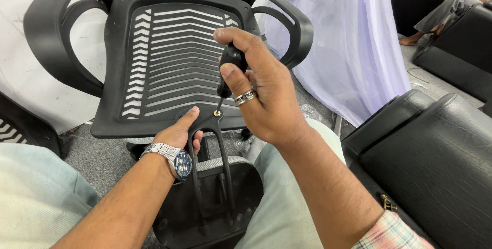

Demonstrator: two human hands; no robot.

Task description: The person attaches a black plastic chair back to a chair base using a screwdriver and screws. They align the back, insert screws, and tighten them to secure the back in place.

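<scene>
While our right hand (261, 92) wraps tight around the black handle of the screwdriver (230, 67), its tip sits on a brass-coloured screw (217, 112) at the near edge of the black plastic seat pan (164, 59), which stands tilted up in front of us between our knees. Our left hand (177, 133) closes its grip on the forked black bracket (210, 146), thumb pressed just left of the screw. To drive it well, we judge the shaft should stay square to the screw head, with steady pressure and the bracket pinned so its hole does not wander. The seat pan is hard moulded plastic, matt, cut with chevron slots; two looped armrests (56, 34) curve off its far corners. A padded black cushion (435, 151) with a creased leather-like skin lies to the right, and pale lilac plastic sheeting (348, 39) hangs beyond.
</scene>
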